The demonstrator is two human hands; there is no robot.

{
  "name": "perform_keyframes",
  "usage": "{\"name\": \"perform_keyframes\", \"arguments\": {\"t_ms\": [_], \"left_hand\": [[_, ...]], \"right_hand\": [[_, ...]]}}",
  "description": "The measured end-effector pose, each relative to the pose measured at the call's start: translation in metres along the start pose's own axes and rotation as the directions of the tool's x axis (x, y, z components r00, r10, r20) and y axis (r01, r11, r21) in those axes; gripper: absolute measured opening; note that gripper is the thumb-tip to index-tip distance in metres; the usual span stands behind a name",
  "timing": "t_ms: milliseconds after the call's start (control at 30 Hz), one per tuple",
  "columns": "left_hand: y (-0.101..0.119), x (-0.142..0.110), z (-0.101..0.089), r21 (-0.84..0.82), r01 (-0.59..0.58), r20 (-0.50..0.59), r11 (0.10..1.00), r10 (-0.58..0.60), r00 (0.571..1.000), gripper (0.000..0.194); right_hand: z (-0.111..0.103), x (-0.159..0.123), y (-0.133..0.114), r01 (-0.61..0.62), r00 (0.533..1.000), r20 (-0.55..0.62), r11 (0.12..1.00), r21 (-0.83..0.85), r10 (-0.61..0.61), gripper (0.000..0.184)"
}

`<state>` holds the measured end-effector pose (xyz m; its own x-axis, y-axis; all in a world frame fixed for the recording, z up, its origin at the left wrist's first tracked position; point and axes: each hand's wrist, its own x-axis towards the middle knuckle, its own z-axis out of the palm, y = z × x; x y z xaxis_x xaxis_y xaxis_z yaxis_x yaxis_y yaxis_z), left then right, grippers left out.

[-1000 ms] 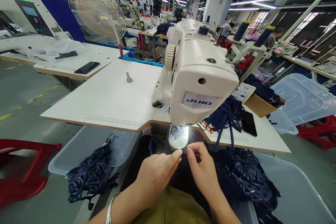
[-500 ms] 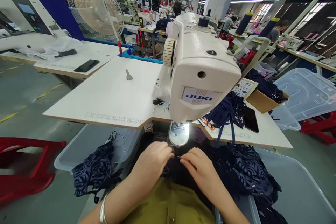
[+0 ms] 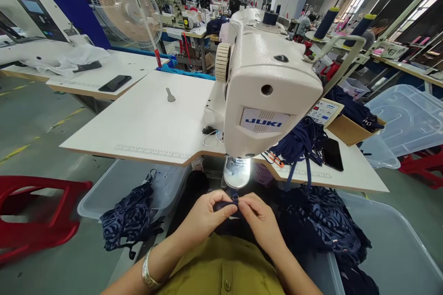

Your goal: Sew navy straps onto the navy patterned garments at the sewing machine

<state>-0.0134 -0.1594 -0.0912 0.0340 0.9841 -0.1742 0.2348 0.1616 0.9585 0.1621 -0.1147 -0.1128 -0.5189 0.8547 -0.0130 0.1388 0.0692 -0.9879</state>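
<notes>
My left hand point(image 3: 204, 215) and my right hand point(image 3: 259, 217) meet just below the lit needle plate point(image 3: 236, 171) of a white Juki sewing machine point(image 3: 266, 87). Between their pinched fingers lies a narrow dark blue strap point(image 3: 226, 205) of a navy garment. Each hand is closed on that strap, thumbs on top. The rest of the garment hangs dark in my lap and is mostly hidden by my hands.
A clear bin point(image 3: 114, 184) at lower left holds navy patterned pieces point(image 3: 129, 219); another bin point(image 3: 391, 249) at lower right holds more. Navy straps point(image 3: 301, 140), a black phone point(image 3: 332, 154) and a cardboard box point(image 3: 349, 130) sit on the white table point(image 3: 145, 124). A red stool point(image 3: 38, 212) stands left.
Both hands dropped from the needle plate toward my lap, then rose slightly. The pinched strap now shows between my fingers. The camera tilted a little downward.
</notes>
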Motion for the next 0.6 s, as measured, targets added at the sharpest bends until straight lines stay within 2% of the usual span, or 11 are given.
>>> {"name": "perform_keyframes", "arguments": {"t_ms": [67,133,167,233,333,467,600], "left_hand": [[0.004,-0.002,-0.001,0.062,-0.045,0.013,0.997,0.045,0.999,0.024],[0.007,-0.004,0.0,0.131,-0.11,0.042,0.985,0.106,0.994,0.02],[0.008,-0.006,0.002,0.166,-0.133,0.047,0.977,0.127,0.991,0.019],[0.009,-0.007,0.006,0.233,-0.15,0.027,0.961,0.147,0.989,0.019],[0.007,-0.008,0.01,0.293,-0.152,-0.014,0.944,0.164,0.986,0.019],[0.004,-0.008,0.012,0.379,-0.24,-0.043,0.894,0.276,0.96,0.015],[0.003,-0.011,0.012,0.501,-0.393,-0.028,0.771,0.469,0.883,0.012]], "right_hand": [[-0.005,0.001,-0.005,0.073,0.99,0.124,0.996,-0.054,-0.066,0.031],[-0.006,0.002,-0.007,0.077,0.981,0.18,0.997,0.001,-0.076,0.031],[-0.005,0.003,-0.007,0.055,0.987,0.15,0.997,0.054,-0.063,0.027],[0.0,0.002,-0.003,0.027,0.999,0.015,0.985,0.169,-0.03,0.015],[0.009,0.0,0.006,0.047,0.987,-0.163,0.958,0.282,0.0,0.008],[0.012,-0.004,0.007,0.048,0.978,-0.21,0.96,0.274,0.012,0.006],[0.009,-0.005,0.002,0.1,0.967,-0.251,0.966,0.24,-0.038,0.009]]}}
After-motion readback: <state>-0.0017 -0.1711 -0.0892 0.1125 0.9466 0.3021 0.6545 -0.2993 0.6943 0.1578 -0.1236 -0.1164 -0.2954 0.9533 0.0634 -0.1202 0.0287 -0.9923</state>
